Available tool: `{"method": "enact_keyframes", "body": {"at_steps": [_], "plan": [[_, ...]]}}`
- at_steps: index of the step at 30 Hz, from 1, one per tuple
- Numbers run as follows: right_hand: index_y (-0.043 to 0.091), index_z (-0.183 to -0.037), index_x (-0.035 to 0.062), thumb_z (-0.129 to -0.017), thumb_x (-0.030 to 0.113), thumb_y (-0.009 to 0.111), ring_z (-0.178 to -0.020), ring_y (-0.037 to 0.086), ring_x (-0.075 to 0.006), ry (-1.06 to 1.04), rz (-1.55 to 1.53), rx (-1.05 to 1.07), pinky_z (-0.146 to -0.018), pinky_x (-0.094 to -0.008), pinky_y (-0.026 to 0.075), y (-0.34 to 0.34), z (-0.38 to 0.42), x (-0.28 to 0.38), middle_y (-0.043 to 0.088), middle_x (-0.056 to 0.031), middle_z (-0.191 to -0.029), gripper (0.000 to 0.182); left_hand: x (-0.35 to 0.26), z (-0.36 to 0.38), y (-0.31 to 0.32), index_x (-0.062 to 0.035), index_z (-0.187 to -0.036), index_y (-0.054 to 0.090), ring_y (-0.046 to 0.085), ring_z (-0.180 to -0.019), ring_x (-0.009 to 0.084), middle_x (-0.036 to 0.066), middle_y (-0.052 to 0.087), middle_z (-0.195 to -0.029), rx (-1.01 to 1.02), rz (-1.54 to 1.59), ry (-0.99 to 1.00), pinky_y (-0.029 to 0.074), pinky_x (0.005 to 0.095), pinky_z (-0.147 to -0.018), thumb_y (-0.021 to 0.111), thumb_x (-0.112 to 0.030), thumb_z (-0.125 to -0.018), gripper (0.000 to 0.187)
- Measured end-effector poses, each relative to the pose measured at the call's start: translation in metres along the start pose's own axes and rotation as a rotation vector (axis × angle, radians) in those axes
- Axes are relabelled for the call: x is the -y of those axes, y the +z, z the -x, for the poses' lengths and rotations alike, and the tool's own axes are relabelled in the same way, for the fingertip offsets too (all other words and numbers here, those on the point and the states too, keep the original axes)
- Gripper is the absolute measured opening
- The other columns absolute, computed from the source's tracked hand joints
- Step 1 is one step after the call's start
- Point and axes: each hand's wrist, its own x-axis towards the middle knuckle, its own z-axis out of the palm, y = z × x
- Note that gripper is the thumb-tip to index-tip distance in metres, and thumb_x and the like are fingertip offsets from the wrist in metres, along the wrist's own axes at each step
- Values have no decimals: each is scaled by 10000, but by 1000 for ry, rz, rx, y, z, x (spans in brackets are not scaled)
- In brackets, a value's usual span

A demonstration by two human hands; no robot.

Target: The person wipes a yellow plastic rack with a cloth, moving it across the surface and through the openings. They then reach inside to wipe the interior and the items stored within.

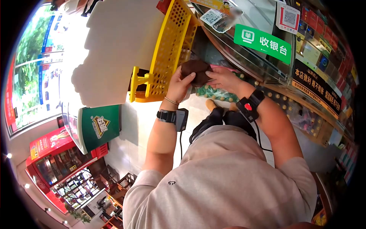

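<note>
A crumpled brown cloth is held up in front of the person's body, between the two hands. The left hand grasps its left side, thumb laid over the top. The right hand pinches its right edge with the thumb and fingertips.

Each wrist wears a dark strap with a small box: a grey box on the left, a black box with a red spot on the right. A thin cable hangs from each.

Just beyond the left hand stands a yellow basket, its side full of round holes. Below the hands are green packages, partly covered by the fingers. The person's dark trousers and light brown shoes show beneath, on a pale tiled floor.

To the right is a glass counter bearing a green sign with white Chinese characters, a QR card and a black sign; packed goods fill the space behind.

To the left are a large white surface, a green panel with a logo, a red fridge and a bright window. The person's beige shirt fills the bottom.
</note>
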Motion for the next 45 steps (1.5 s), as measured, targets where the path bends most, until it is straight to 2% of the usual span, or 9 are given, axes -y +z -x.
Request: {"method": "enact_keyframes", "body": {"at_steps": [5, 7, 10, 13, 21, 24, 26, 28, 45], "plan": [[489, -1216, 91, -942, 204, 598, -903, 600, -123, -282, -150, -155, -706, -284, 485, -10, -38, -9, 601, -33, -1044, 316, -16, -1, 8, -23, -1232, 528, 572, -1042, 148, 61, 602, -1170, -204, -277, 16, 467, 292, -908, 626, -61, -908, 341], [493, -1216, 81, -956, 199, 577, -940, 588, -118, -385, -291, -208, -734, -280, 484, 7, -31, 6, 594, -34, -1058, 297, -6, -11, -7, -15, -1206, 529, 610, -946, 172, 88, 632, -1083, -194, -389, 195, 481, 291, -861, 663, -106, -884, 360], [521, -1194, 63, -984, 197, 536, -991, 564, -117, -564, -382, -183, -792, -274, 477, 24, -34, 21, 585, -39, -1088, 250, -12, -9, -9, 11, -1214, 494, 584, -1034, 284, 178, 588, -1144, -413, -937, 281, 447, 353, -934, 677, -111, -847, 428], [528, -1177, 54, -995, 197, 523, -959, 562, -108, -567, -351, -198, -821, -264, 467, 35, -38, 38, 589, -36, -1063, 231, -21, -8, -8, 43, -1225, 475, 497, -1170, 374, 241, 520, -1244, -499, -1339, 640, 385, 425, -1014, 662, -102, -818, 471], [494, -1190, 85, -1006, 233, 515, -928, 575, -101, -654, -220, -162, -775, -261, 491, 59, -93, 47, 587, -39, -1051, 237, -37, -22, -4, 68, -1342, 372, 374, -1291, 453, 268, 425, -1370, -543, -1864, 639, 245, 542, -1104, 634, -81, -777, 641], [471, -1202, 56, -956, 216, 586, -990, 603, -197, -924, 413, -444, -843, -329, 488, 69, -129, 46, 609, -115, -1108, 315, -38, -31, -12, 71, -1356, 353, 362, -1305, 454, 272, 418, -1377, -552, -1869, 608, 238, 557, -1102, 628, -87, -780, 658], [464, -1206, 96, -921, 191, 607, -1048, 621, -346, -893, 624, -429, -875, -390, 480, 69, -132, 45, 625, -178, -1123, 332, -36, -36, -17, 73, -1361, 343, 361, -1307, 451, 275, 418, -1376, -557, -1837, 614, 241, 561, -1099, 619, -79, -781, 660], [462, -1201, 117, -908, 163, 598, -1060, 588, -395, -938, 683, -342, -857, -421, 486, 74, -121, 52, 618, -173, -1148, 327, -33, -37, -19, 74, -1366, 334, 362, -1307, 448, 277, 417, -1375, -567, -1815, 634, 242, 562, -1098, 608, -63, -781, 661], [523, -1154, 169, -887, 90, 524, -886, 646, -322, -987, 1262, -353, -741, -433, 520, 68, -130, 64, 645, -90, -1068, 278, -35, -31, -19, 72, -1389, 293, 371, -1310, 442, 279, 402, -1398, -515, -1816, 599, 248, 554, -1106, 626, -42, -761, 720]]}}
